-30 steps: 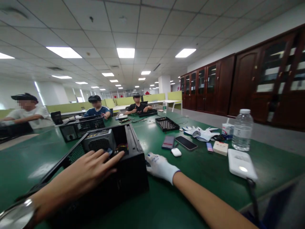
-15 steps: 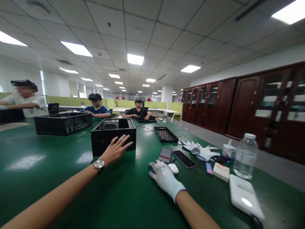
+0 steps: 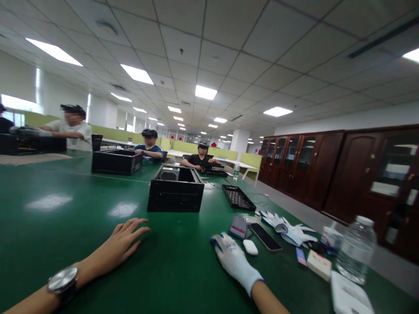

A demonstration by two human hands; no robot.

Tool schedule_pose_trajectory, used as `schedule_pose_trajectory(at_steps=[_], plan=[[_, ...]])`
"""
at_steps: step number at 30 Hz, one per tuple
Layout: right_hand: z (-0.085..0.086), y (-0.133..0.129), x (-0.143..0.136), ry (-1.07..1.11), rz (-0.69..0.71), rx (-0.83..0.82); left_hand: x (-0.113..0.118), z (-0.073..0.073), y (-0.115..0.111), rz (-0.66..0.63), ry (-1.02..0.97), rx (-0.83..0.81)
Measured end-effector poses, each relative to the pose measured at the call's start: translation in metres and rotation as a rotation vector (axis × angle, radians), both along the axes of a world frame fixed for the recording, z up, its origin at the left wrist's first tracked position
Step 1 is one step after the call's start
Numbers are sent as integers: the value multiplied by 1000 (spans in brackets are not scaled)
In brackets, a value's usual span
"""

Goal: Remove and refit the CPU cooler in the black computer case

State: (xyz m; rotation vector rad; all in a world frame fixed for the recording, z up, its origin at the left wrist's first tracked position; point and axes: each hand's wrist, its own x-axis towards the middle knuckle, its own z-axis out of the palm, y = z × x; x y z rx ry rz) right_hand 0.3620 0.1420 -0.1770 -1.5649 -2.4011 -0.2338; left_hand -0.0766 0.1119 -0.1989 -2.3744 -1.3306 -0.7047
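Observation:
My bare left hand (image 3: 121, 239), with a silver-faced wristwatch (image 3: 63, 281), is over the green table (image 3: 176, 279) at left of centre. Its fingers are stretched out and slightly apart, and nothing is in them. In front of it, and apart from it, stands a black computer case (image 3: 175, 194) with an open top. My right hand (image 3: 233, 257) wears a white work glove with blue fingertips and is low at the table. Its fingers curl down together; whatever may be under them is hidden. A white earbud case (image 3: 250, 247) lies just right of the glove.
A propped phone (image 3: 240, 226), a dark phone (image 3: 266, 237), white gloves (image 3: 291, 230), a small box (image 3: 319, 264) and a water bottle (image 3: 356, 250) line the right side. A black panel (image 3: 238, 197) lies behind. Several people work across the table, near another black case (image 3: 114, 162).
My left hand has come off the computer case and moved back toward me and left. The view has tilted and turned left. My right hand keeps about the same pose.

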Motion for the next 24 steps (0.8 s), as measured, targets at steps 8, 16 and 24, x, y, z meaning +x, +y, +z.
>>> schedule_pose_trajectory(at_steps=[8,16,24], plan=[[-20,9,14,-193,103,115,9,8,-13,-25,-100,-205],[-25,17,24,-121,144,199,13,6,-17,-45,-111,-249],[-14,16,34,-52,233,268,15,11,-20,-78,-123,-234]])
